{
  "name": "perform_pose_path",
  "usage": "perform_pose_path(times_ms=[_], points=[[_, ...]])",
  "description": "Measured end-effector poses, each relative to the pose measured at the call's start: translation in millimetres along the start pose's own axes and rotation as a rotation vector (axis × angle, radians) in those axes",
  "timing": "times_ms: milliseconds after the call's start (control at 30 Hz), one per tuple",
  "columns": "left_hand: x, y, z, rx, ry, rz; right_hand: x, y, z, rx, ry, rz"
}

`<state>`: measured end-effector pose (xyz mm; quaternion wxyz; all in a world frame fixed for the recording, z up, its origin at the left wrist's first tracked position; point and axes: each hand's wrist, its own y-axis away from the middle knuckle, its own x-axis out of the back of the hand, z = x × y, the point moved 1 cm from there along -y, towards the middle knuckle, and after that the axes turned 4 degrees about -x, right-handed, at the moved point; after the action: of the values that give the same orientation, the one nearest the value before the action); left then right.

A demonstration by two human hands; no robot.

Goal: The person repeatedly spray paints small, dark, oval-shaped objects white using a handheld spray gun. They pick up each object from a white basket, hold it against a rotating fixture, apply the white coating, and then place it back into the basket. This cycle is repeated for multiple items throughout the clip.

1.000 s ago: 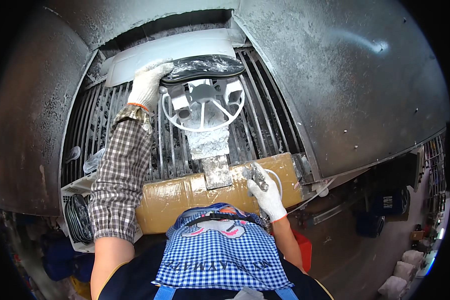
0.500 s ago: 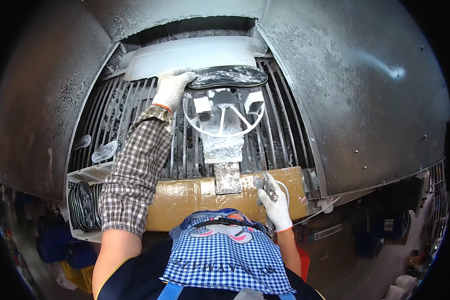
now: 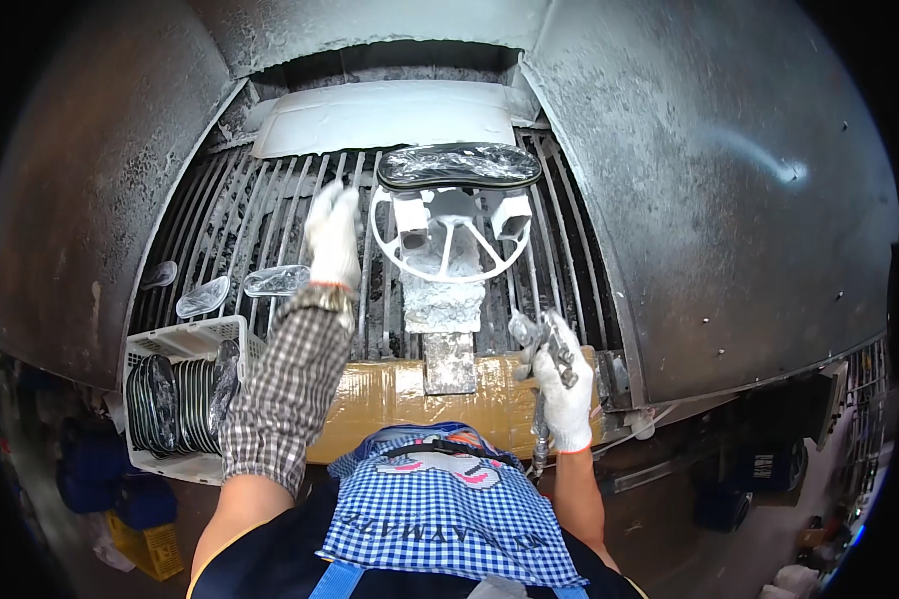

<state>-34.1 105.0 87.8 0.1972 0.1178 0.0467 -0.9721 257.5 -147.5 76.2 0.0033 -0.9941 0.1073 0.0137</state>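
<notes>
My left hand (image 3: 334,236), in a white glove, hovers over the metal slats left of a round white stand (image 3: 450,262). Its fingers are stretched out and slightly blurred, with nothing visible in them. On top of the stand lies a long dark oval piece (image 3: 459,166) covered in crinkled clear plastic, with a thin pale line along its rim. My gloved right hand (image 3: 567,384) is closed around a metal spray gun (image 3: 522,329), right of the stand's foot. The glove covers part of the gun.
A white crate (image 3: 175,463) at the left holds several dark oval pieces on edge. Clear plastic oval pieces (image 3: 204,298) lie on the slats near it. Brown taped cardboard (image 3: 380,399) covers the front edge. Metal walls (image 3: 729,200) flank the slats, and a pale sheet (image 3: 385,115) lies behind.
My left hand has let go of the dark oval piece and moved back toward me. My right hand has risen slightly with the spray gun. More of the crate shows.
</notes>
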Motion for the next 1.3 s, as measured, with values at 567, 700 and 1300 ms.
perform_pose_path(times_ms=[567, 700, 1300], points=[[11, 105, -59, 0.523, 0.561, -0.531, -99, -68, -97, 0.310, -0.016, -0.203], [10, 105, -66, 0.546, 0.550, -0.523, -97, -73, -91, 0.305, -0.030, -0.135], [-3, 115, -67, 0.608, 0.582, -0.489, -77, -74, -82, 0.232, -0.209, 0.053]])
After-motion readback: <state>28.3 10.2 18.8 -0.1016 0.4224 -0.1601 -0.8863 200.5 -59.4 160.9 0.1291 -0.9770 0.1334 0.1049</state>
